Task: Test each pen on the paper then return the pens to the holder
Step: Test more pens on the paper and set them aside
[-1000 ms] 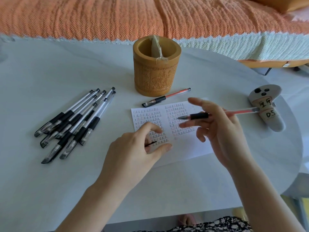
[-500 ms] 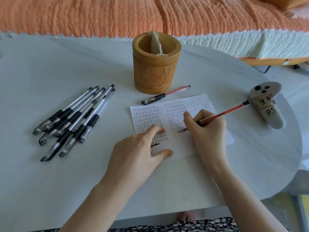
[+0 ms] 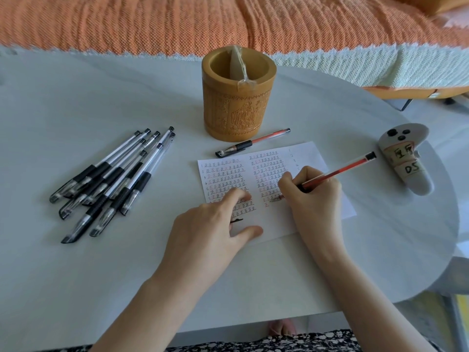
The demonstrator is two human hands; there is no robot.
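Red ink shows in the pen (image 3: 337, 171) my right hand (image 3: 314, 196) grips in a writing hold, fingers closed round the black grip. Its long axis runs from lower left to upper right: the tip touches the paper (image 3: 274, 189) near the bottom of the second column of marks, and the black end cap rises toward the grey controller (image 3: 406, 161) at the table's right edge.

My left hand (image 3: 215, 227) lies open and flat on the paper's lower left part, fingers spread, pinning the sheet; it holds nothing that I can see, though a small dark thing peeps out under the fingers and I cannot tell what it is.

Just beyond the paper's far edge a second red pen (image 3: 253, 143) lies on the table (image 3: 101, 275), capped tip pointing lower left, tail pointing upper right, close to the foot of the holder (image 3: 238, 102). That carved wooden holder stands upright with only a taped slip inside.

Left of the paper, well apart from it, a loose bundle of black pens (image 3: 111, 184) lies fanned, caps toward me and to the left, tails toward the holder.
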